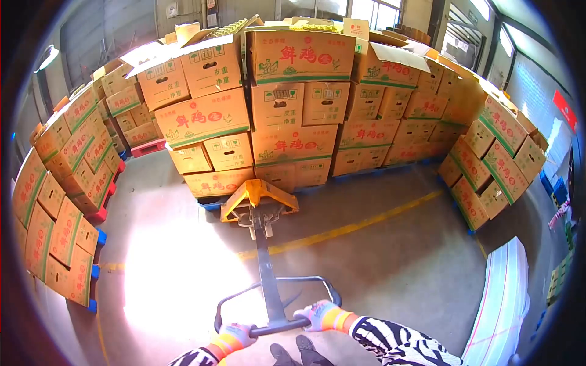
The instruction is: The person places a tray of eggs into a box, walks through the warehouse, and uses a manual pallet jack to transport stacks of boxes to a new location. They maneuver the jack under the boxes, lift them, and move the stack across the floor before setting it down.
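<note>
Both gloved hands hold the black handle bar (281,328) of a yellow pallet jack (259,196). My left hand (237,337) is closed around the bar's left end, and my right hand (320,315) is wrapped round its right end. A dark shaft (267,268) runs from the handle up to the yellow body. The jack stands against a tall stack of printed cardboard boxes (217,116) on a blue pallet (210,206). Its forks are hidden.
More box stacks stand at left (55,226), back right (366,134) and right (497,158), several on blue or red pallets. White sheets (499,305) lie at the lower right. A yellow line (354,226) crosses the floor. Bright sunlight falls left of the shaft.
</note>
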Available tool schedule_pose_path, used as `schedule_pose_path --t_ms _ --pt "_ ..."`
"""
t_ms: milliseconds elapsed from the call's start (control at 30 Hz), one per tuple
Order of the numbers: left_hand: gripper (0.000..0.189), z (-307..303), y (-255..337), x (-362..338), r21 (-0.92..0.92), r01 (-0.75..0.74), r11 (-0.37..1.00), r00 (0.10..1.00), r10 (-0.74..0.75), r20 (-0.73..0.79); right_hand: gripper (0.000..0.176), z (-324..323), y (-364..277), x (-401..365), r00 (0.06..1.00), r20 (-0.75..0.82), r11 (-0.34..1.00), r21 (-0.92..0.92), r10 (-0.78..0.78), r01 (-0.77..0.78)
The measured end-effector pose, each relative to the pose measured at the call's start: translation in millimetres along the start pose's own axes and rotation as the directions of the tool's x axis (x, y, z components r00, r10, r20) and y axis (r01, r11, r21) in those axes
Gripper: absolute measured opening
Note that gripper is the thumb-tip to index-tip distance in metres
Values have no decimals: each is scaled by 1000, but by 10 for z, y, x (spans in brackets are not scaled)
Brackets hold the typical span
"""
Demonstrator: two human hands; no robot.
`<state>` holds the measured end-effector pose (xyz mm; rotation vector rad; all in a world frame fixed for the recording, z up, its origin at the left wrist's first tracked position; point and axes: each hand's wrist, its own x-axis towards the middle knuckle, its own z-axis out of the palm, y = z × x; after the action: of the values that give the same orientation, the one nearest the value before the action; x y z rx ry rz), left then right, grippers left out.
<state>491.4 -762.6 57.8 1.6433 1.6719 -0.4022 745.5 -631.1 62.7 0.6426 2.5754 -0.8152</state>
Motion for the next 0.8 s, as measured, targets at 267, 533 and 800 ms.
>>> schedule_pose_path --t_ms 267,533,800 --pt "24 798 13 213 -7 31 999 996 -31 -84 51 519 -18 11 991 90 994 -45 99 -95" --pt "28 710 -125 225 -1 50 999 972 -49 -228 42 737 107 139 979 -204 997 -73 -11 -5" --pt "38 567 -52 311 30 178 984 972 -171 -159 34 698 135 221 978 -206 994 -89 38 -57"
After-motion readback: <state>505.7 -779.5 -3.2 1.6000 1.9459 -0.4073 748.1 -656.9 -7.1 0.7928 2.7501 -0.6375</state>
